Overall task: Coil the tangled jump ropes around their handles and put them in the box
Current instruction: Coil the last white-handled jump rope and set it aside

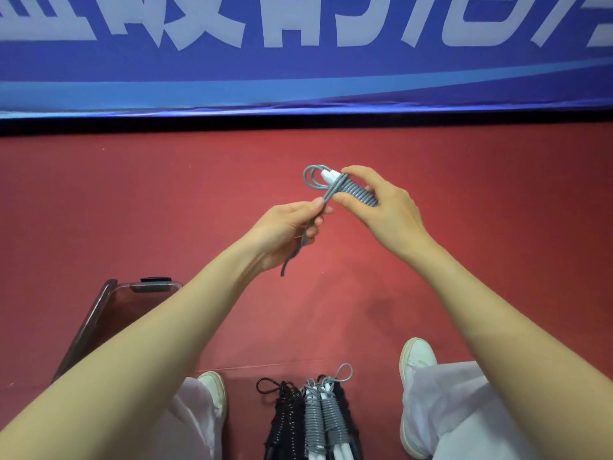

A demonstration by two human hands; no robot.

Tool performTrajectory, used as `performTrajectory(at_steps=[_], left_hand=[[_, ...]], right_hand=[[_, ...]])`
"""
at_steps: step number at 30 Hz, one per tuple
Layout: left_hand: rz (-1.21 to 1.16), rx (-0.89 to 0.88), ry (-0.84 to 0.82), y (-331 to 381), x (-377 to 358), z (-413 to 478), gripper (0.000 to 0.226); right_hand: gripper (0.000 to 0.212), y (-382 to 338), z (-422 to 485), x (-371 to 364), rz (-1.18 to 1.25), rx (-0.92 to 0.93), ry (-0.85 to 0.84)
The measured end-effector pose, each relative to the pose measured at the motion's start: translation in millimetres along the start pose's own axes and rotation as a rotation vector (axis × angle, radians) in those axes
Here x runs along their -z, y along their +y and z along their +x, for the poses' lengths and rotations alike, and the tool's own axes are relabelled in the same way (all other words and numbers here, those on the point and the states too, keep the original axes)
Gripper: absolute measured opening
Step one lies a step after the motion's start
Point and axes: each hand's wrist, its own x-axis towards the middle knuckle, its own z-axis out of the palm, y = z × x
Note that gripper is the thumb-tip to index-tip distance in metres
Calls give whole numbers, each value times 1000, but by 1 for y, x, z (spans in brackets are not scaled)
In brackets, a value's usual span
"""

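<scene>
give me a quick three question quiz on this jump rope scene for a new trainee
1. True or false: the right hand grips the grey cord jump rope with white handles.
2. What colours are the coiled rope bundles on the red floor between the white shoes? A) black and grey B) blue and green C) red and yellow
3. Fill in: the left hand pinches that rope's loose ____.
Key: 1 true; 2 A; 3 end.

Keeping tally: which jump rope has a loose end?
The grey rope held up: the left hand pinches its free tail, the right hand grips its coil. The bundles on the floor look fully wound.
</scene>
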Motion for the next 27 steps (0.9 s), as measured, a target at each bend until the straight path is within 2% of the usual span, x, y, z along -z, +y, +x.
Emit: performTrajectory(at_steps=[2, 5, 9, 11, 13, 15, 18, 21, 24, 27], left_hand=[[174, -81, 6, 3, 6, -2, 21], [310, -161, -15, 10, 18, -6, 20], [247, -118, -106, 11, 28, -7, 26], [240, -106, -123, 8, 29, -6, 22], [261, -111, -121, 6, 30, -4, 17], [303, -119, -118, 6, 35, -4, 16], [501, -152, -121, 6, 41, -8, 11], [666, -127, -123, 8, 45, -11, 6], [657, -79, -63, 12, 39, -10, 6], [621, -104, 59, 12, 29, -6, 8]], right_hand=[[36, 0, 1, 5, 269, 15, -89], [36, 1, 3, 13, 392, 38, -213], [29, 3, 3, 17, 381, 38, -199], [26, -1, 2, 17, 445, 13, -206], [25, -7, 0, 21, 630, -45, -277], [30, -12, -3, 28, 724, -75, -419], [39, -13, -12, 30, 645, -88, -691], [37, -13, -21, 23, 517, -120, -904], [30, -15, -23, 17, 326, -131, -943], [22, -12, -21, 14, 68, -101, -843]])
